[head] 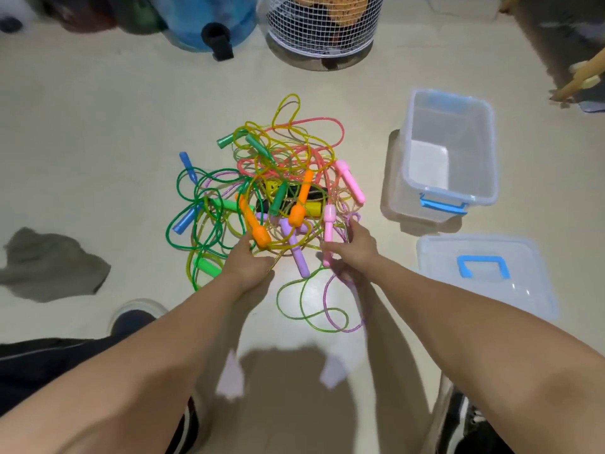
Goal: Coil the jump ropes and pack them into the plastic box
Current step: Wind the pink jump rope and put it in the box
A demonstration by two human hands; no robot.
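Both hands are down at the near edge of the tangle of jump ropes (262, 191), a heap of glossy, translucent plastic cords in green, yellow, pink and purple with chunky matte handles, all knotted together on the pale floor (98, 126). The right hand (355, 249) curls its fingers round a thin purple cord beside the pink handle (328, 235), probably hunting for one rope to free. The left hand (250, 265) reaches under the orange handle (257, 229); its fingers are hidden, so I cannot tell their state. The clear plastic box (451, 152) stands empty, well to the right, its blue-handled lid (484, 273) laid off nearby, ready for coils
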